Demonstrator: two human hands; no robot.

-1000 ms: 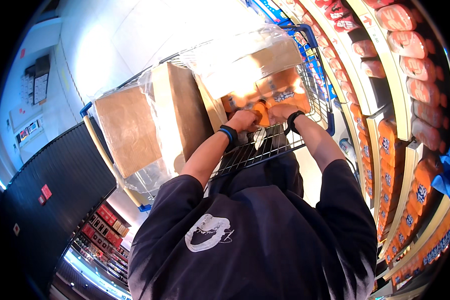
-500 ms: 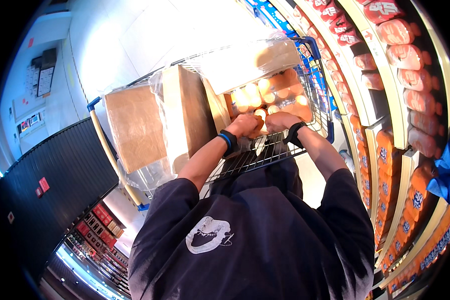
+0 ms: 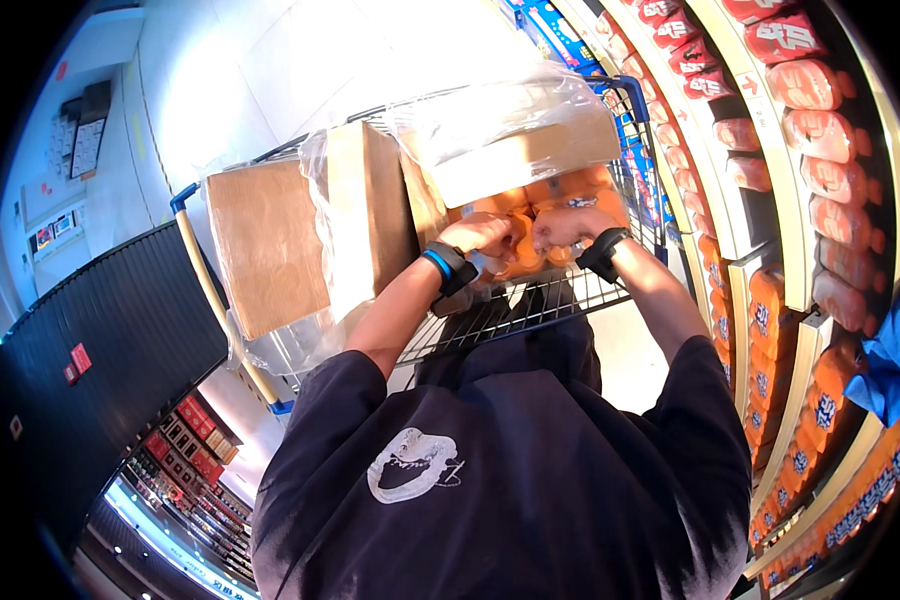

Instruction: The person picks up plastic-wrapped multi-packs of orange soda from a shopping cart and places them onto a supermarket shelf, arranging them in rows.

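Note:
A pack of orange bottles [image 3: 577, 188] in clear plastic wrap [image 3: 532, 270] sits at the right end of a wire shopping cart [image 3: 530, 316]. My left hand [image 3: 479, 234] is closed at the near side of the pack, its fingers curled in on the wrap. Just to its right, my right hand [image 3: 568, 228] is also closed on the wrap, knuckles up. A small gap separates the two hands. My fingertips are partly hidden. Behind the pack lies a carton [image 3: 530, 150] under loose clear film.
Brown cartons [image 3: 268, 245] in plastic film fill the cart's left part, beside its pale handle [image 3: 215, 285]. Shelves of orange bottles [image 3: 767, 315] and red packages [image 3: 785, 38] line the right. A dark ribbed panel [image 3: 110, 310] stands at the left.
Both hands have shifted slightly away from me and a little apart. The bottle tops, bright between my hands before, now look orange and less glaring.

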